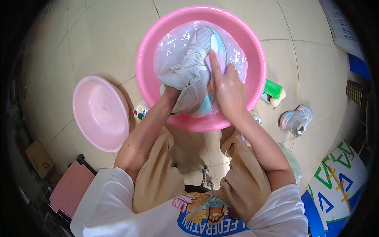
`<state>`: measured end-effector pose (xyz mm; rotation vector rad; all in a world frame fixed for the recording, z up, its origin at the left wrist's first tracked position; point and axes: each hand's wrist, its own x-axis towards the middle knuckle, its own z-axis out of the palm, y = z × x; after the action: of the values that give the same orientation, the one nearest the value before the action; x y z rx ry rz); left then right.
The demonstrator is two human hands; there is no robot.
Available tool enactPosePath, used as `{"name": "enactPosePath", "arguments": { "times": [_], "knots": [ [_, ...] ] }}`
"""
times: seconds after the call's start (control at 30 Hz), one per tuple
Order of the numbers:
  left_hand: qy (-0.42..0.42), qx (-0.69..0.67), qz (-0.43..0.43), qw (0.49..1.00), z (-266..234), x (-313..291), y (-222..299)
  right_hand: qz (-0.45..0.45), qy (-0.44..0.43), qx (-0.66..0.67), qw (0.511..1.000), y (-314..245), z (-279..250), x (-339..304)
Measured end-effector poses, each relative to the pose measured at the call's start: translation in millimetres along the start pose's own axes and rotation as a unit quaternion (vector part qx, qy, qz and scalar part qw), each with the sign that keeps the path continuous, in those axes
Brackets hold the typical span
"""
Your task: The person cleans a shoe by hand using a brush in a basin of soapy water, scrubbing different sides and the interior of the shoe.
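A white sneaker (188, 75) with pale blue, yellow and orange patches is tilted over a pink basin (143, 75) of sudsy water (167, 46), toe pointing away from me. My left hand (172, 94) is pushed into the shoe's opening and holds it from inside, so its fingers are hidden. Against the shoe's right side, my right hand (229, 89) grips a lavender scrubbing brush (219, 64), with the index finger stretched along it. The brush's underside is out of sight. Suds wet the back of my right hand.
A paler pink basin (98, 112) stands at the left. Right of the basin lie a green block-shaped thing (273, 89) and another pastel sneaker (297, 119). A pink ribbed case (73, 186) and a cardboard box (39, 158) are at lower left, a patterned white board (335, 185) at lower right.
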<state>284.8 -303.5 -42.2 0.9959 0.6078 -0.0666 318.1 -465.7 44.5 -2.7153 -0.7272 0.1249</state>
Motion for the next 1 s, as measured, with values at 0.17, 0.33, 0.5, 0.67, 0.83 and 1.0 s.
{"name": "enactPosePath", "arguments": {
  "times": [0.17,0.33,0.5,0.67,0.83,1.0],
  "knots": [
    [-0.017,-0.006,-0.005,1.000,10,3,-3,-0.004,0.115,-0.017,0.993,41,24,70],
    [0.001,-0.011,0.006,1.000,-6,-5,4,-0.001,-0.035,0.018,0.999,2,21,-5],
    [-0.001,-0.002,0.006,1.000,-7,-10,5,0.065,-0.107,0.115,0.986,15,14,-22],
    [-0.004,-0.008,0.006,1.000,-5,-12,5,0.139,-0.015,-0.007,0.990,58,41,32],
    [0.002,-0.012,0.011,1.000,-5,-12,3,0.107,-0.043,-0.013,0.993,78,72,32],
    [0.010,-0.011,0.017,1.000,-11,-17,6,0.100,-0.035,0.099,0.989,17,3,31]
  ]
}}
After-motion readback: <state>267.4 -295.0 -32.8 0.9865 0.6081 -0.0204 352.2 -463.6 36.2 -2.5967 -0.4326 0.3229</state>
